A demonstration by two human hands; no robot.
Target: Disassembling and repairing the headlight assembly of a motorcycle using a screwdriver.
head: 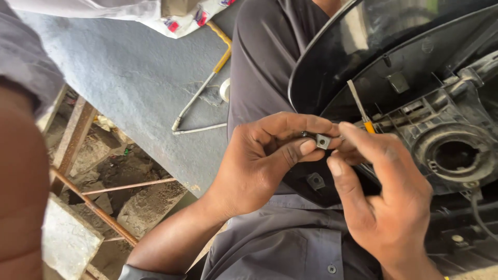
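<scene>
Over the lap, left hand pinching a small square metal clip nut between thumb and forefinger, right hand closed around a thin orange-handled screwdriver beside it. Not yet fitted, seemingly: nut clear of the black plastic housing, a similar clip already seated on its lower edge. No containers visible; round socket in the housing empty.

Silver square clip, black plastic housing, yellow-handled screwdriver, grey trousers.
</scene>
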